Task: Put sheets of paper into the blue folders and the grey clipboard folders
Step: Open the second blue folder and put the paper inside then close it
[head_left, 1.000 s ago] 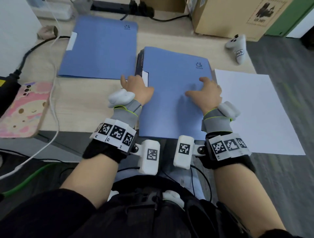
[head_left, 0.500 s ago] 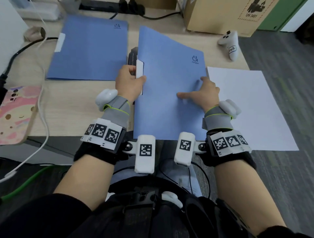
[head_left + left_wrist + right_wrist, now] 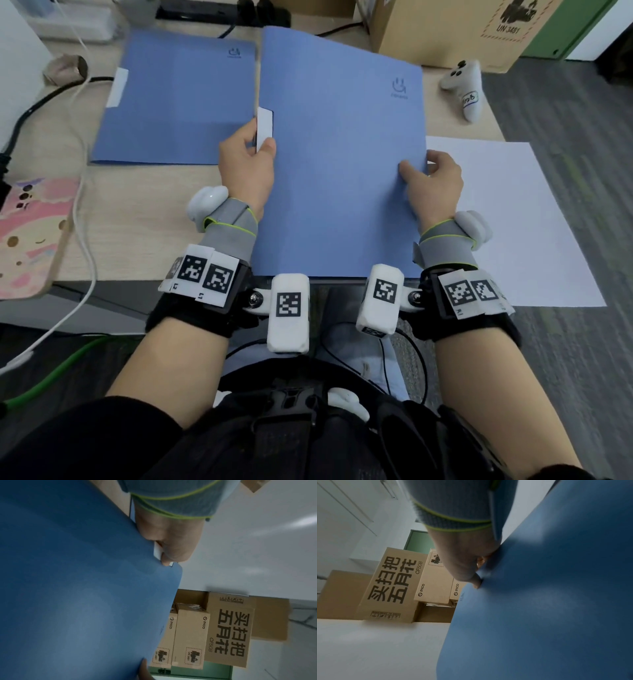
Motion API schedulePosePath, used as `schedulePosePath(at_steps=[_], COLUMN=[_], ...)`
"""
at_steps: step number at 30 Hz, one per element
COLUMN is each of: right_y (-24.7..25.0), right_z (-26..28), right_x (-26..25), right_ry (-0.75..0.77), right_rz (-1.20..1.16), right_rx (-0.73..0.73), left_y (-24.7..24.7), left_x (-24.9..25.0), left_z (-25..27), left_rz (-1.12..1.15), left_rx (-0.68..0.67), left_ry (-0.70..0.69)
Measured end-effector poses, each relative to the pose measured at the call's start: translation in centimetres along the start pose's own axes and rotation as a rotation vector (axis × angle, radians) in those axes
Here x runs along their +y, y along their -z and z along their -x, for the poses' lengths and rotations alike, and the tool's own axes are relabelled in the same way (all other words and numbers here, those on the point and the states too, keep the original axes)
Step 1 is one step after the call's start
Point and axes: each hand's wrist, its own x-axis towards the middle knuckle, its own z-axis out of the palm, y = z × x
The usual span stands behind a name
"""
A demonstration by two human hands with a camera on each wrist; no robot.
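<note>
Head view: both hands hold up a blue folder [image 3: 342, 164] over the near edge of the table [image 3: 144, 219], its far end tilted up. The left hand [image 3: 246, 164] has its grip pinched on the white tab [image 3: 264, 130] at the folder's left edge; the right hand [image 3: 435, 185] grips the right edge, thumb on top. A second blue folder [image 3: 178, 106] lies flat at far left. A white sheet of paper [image 3: 513, 212] lies to the right, overhanging the table. A white controller [image 3: 466, 89] lies at far right, near a cardboard box [image 3: 445, 31].
</note>
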Motion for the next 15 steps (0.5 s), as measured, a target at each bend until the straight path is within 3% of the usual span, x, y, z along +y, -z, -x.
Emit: schedulePosePath(at_steps=[4, 15], right_y=[-0.4, -0.8], right_z=[-0.3, -1.3], right_x=[0.4, 0.8], right_ry=[0.015, 0.020], right_rz=[-0.159, -0.270], right_rx=[0.067, 0.134], left_y=[1.1, 2.8], left_x=[0.2, 0.7], left_z=[-0.6, -2.0], left_rz=[-0.103, -0.398], left_rx=[-0.164, -0.280], left_ry=[-0.005, -0.002])
